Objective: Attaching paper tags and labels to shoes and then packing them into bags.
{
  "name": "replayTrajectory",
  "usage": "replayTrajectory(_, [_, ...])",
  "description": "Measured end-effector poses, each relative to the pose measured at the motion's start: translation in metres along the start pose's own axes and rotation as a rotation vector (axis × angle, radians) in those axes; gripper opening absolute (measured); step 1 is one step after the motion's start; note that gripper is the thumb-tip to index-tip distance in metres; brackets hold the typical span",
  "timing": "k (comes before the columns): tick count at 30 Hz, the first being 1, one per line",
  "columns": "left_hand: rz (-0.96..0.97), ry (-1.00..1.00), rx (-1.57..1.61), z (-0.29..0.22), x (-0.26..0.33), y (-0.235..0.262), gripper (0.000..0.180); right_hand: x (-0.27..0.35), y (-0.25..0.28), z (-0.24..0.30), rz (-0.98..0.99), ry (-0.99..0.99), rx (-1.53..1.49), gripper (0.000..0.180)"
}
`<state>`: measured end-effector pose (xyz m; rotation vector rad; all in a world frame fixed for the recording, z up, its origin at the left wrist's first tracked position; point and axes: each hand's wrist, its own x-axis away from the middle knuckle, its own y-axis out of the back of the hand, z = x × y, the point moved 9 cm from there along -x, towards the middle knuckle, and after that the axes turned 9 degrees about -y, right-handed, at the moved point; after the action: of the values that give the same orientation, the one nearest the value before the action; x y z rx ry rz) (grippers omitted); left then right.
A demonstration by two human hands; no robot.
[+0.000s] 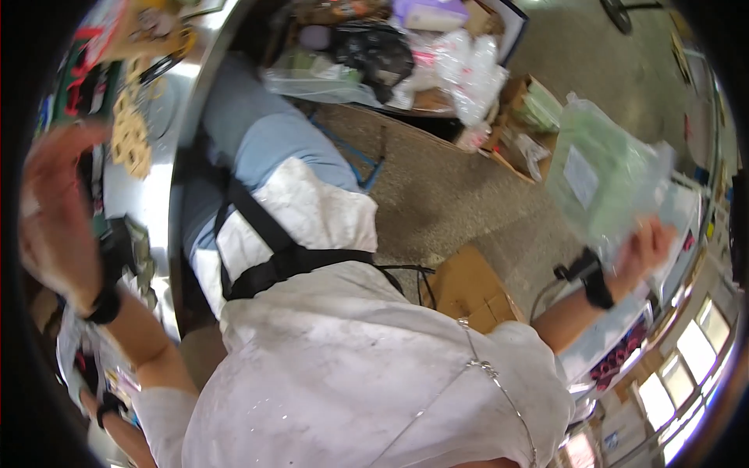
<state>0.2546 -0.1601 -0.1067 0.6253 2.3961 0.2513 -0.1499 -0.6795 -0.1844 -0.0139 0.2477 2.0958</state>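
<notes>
One green plastic packet (605, 175) above right hand (644, 246) grip, fingers pinching lower edge

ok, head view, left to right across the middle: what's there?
Left hand raised and blurred → metal table edge → black chest strap → cardboard box → right hand holding a green plastic bag.

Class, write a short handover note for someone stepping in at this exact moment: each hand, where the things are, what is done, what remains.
Right hand: raised out to the side, gripping a clear plastic bag of pale green material by its lower edge.
Left hand: lifted, open, holding nothing, above the metal table, near the tan lattice pieces.
Done: one bag is in hand.
Left: the bag is not yet set down. A cardboard box sits on the floor beside the person.
</notes>
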Motion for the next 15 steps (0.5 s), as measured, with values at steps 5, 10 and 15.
replayTrajectory(5, [0.414,-0.651,0.138,-0.055,-0.014,-0.152,0.065,0.044,-0.152,0.096,0.364,0.320,-0.213,0.034])
replayTrajectory(10, [0.484,-0.158,0.429,-0.020,0.040,-0.121,0.033,0.119,-0.362,0.144,1.154,0.490,-0.184,0.017])
replayTrajectory(15, [0.188,0.240,0.464,0.048,0.109,-0.044,0.016,0.185,-0.461,0.138,1.305,0.640,0.307,0.014])
